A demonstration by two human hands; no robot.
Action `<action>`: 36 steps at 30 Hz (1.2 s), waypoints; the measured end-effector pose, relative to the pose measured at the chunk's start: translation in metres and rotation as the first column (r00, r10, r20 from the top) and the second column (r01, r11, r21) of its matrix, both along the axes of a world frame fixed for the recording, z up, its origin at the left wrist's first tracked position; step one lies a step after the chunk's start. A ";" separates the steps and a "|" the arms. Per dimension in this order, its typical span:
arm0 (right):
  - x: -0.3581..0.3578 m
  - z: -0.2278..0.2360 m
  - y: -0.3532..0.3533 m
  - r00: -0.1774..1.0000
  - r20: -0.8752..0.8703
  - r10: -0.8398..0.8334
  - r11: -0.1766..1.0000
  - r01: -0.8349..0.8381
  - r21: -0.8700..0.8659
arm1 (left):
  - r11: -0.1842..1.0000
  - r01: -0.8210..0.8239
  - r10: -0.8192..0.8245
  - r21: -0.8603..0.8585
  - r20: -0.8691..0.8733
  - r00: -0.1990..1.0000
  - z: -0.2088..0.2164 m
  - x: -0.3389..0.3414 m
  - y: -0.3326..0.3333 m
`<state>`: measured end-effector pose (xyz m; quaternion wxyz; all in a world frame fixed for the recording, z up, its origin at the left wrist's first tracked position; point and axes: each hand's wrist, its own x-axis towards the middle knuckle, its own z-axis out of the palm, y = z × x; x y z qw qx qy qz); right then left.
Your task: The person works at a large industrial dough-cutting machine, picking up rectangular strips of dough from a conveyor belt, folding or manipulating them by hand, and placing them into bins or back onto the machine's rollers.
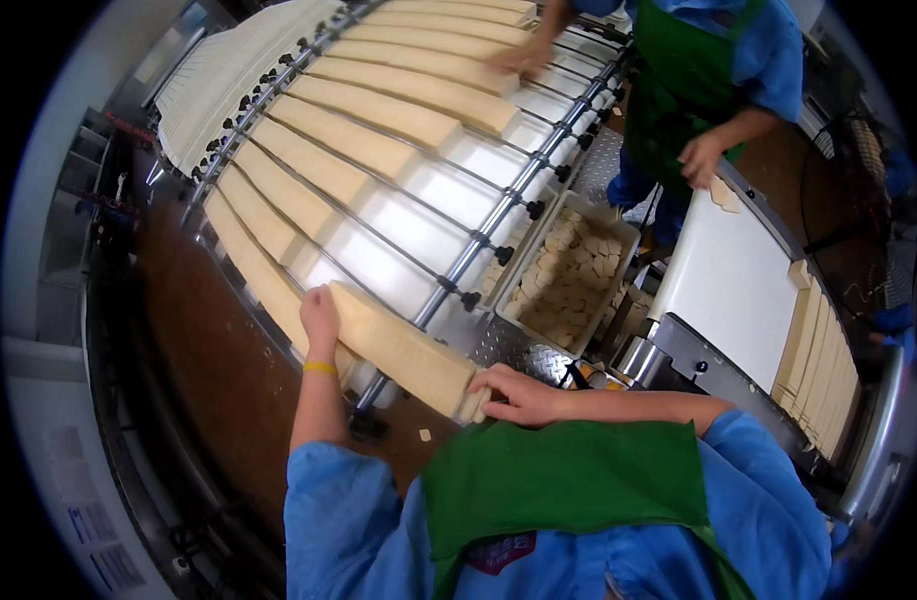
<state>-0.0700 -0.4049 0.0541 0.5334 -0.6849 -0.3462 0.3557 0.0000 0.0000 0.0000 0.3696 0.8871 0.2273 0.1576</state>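
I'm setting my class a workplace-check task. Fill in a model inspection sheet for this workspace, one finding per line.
Surface: white belt under metal rods; silver rail with black knobs.
Job's things: pale rows side by side; one pale stack between the hands.
Clutter: small pale piece on the brown floor; bin holding many pale pieces.
Grip: left hand at the stack's far end, right hand at its near end; tightness unclear.
Cables: cannot be made out surely; right side dim.
Surroundings: co-worker in a green apron beside a second white belt.
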 end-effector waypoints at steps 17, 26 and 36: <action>0.017 -0.006 0.164 0.918 -0.304 -0.255 0.956 0.287 0.064 | 0.854 0.050 -0.117 0.517 0.099 0.988 0.024 0.030 0.078; 0.046 0.002 0.135 0.825 -0.507 -0.248 0.966 0.251 -0.065 | 0.937 0.345 -0.348 0.052 0.132 0.928 0.065 0.003 -0.004; 0.013 -0.047 -0.092 0.429 -0.501 -0.751 0.588 0.780 -0.214 | 0.704 0.661 -0.647 -0.260 0.149 0.747 0.060 -0.025 -0.166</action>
